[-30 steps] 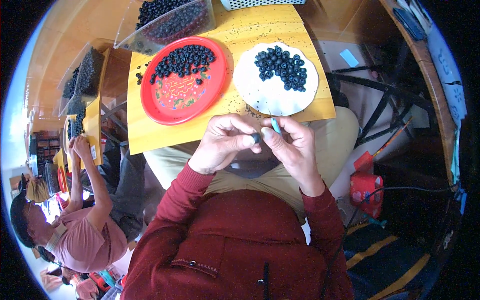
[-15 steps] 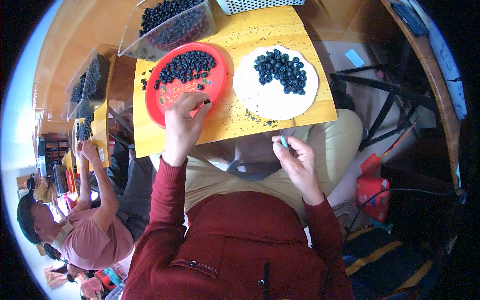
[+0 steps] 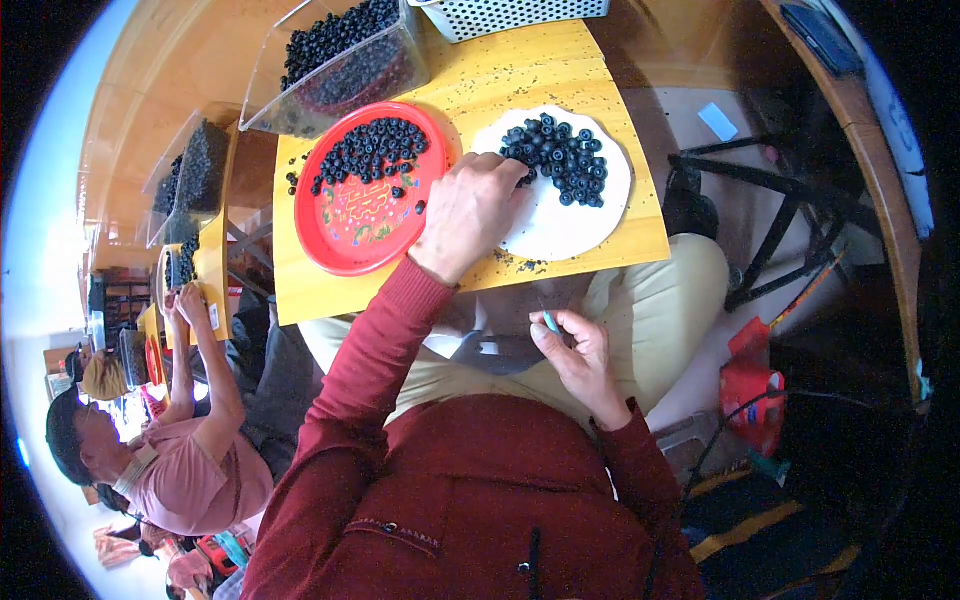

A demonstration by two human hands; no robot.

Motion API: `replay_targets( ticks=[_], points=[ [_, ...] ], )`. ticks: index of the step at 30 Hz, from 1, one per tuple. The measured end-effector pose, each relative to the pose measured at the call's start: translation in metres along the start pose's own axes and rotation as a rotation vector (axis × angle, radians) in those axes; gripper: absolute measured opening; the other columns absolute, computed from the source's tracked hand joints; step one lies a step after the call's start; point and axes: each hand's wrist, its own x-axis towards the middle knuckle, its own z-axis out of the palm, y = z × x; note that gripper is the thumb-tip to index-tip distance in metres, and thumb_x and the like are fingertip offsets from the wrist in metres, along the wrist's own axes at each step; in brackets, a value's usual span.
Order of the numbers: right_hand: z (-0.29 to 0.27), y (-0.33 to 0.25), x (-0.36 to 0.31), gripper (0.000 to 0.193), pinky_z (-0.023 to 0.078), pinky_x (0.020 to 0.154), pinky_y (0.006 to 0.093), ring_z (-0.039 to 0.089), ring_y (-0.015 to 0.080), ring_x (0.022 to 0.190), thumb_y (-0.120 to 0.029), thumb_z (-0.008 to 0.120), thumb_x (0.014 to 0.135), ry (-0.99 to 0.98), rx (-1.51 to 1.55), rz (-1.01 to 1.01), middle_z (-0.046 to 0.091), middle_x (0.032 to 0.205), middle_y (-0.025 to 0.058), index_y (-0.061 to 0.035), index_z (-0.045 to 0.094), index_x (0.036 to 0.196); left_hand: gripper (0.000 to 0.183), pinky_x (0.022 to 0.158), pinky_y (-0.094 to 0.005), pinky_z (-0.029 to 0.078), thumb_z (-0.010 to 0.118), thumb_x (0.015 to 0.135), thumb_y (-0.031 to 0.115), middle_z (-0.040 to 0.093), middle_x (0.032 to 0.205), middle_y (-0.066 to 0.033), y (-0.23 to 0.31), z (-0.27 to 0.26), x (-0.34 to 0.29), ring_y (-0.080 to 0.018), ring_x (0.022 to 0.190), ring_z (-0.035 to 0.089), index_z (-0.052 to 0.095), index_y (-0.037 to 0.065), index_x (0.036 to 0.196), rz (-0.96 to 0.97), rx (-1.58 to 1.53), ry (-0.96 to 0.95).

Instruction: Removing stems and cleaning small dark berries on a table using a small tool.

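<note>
My left hand (image 3: 473, 210) reaches over the yellow table (image 3: 610, 240) and its fingertips touch the near edge of the pile of dark berries (image 3: 560, 155) on the white plate (image 3: 560, 225). Whether it grips a berry is hidden by the fingers. A red plate (image 3: 350, 225) with more dark berries (image 3: 375, 150) sits just left of that hand. My right hand (image 3: 578, 352) stays low over my lap, pinching a small light-blue tool (image 3: 549, 321).
A clear plastic tub (image 3: 335, 60) full of berries stands behind the red plate, and a white mesh basket (image 3: 510, 15) at the back. To the left, another person in a pink top (image 3: 190, 470) works at a neighbouring table with similar tubs. A dark stool frame (image 3: 770, 210) stands at the right.
Both hands were together over my lap a second ago. My left hand then went to the red plate and has now shifted right onto the white plate. The right hand stayed low.
</note>
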Motion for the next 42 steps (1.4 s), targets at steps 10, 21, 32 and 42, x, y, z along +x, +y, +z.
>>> replay_targets(
  ticks=[10, 21, 32, 42],
  points=[
    [-0.004, 0.010, -0.001, 0.026, 0.050, 0.073, 0.0277, 0.061, 0.0105, 0.081, -0.019, 0.068, 0.092, -0.040, -0.100, 0.026, 0.069, 0.087, 0.0077, 0.0028, 0.068, 0.106, 0.017, 0.070, -0.0449, 0.054, 0.066, 0.078, 0.006, 0.065, 0.091, -0.0166, 0.003, -0.006, -0.006, -0.0358, 0.079, 0.066, 0.068, 0.001, 0.094, -0.039, -0.306, 0.023],
    [0.008, 0.010, -0.002, 0.024, 0.051, 0.072, 0.0292, 0.063, 0.0127, 0.079, -0.015, 0.069, 0.091, -0.071, -0.175, -0.001, 0.070, 0.088, 0.0110, 0.0027, 0.067, 0.106, 0.018, 0.069, -0.0215, 0.053, 0.071, 0.082, -0.005, 0.066, 0.096, -0.0029, 0.010, -0.012, -0.037, -0.0068, 0.080, 0.062, 0.069, -0.001, 0.100, -0.435, -1.211, 0.170],
    [0.020, 0.026, -0.016, 0.019, 0.049, 0.070, 0.0255, 0.059, 0.0083, 0.078, -0.010, 0.069, 0.090, 0.157, -0.232, -0.112, 0.069, 0.086, 0.0065, 0.0036, 0.068, 0.104, 0.023, 0.072, -0.0239, 0.055, 0.069, 0.087, -0.003, 0.070, 0.091, -0.0059, 0.009, -0.006, -0.058, -0.0107, 0.081, 0.066, 0.066, -0.002, 0.110, -0.483, -1.513, 0.181],
    [0.033, 0.009, -0.029, 0.027, 0.051, 0.083, 0.0298, 0.065, 0.0153, 0.091, -0.013, 0.064, 0.094, 0.344, -0.379, -0.116, 0.071, 0.102, 0.0134, 0.0035, 0.066, 0.115, 0.026, 0.082, -0.0308, 0.060, 0.061, 0.094, 0.005, 0.070, 0.099, -0.0112, -0.006, -0.004, -0.083, -0.0177, 0.087, 0.069, 0.063, 0.000, 0.120, -0.482, -1.896, 0.082]
  ],
)
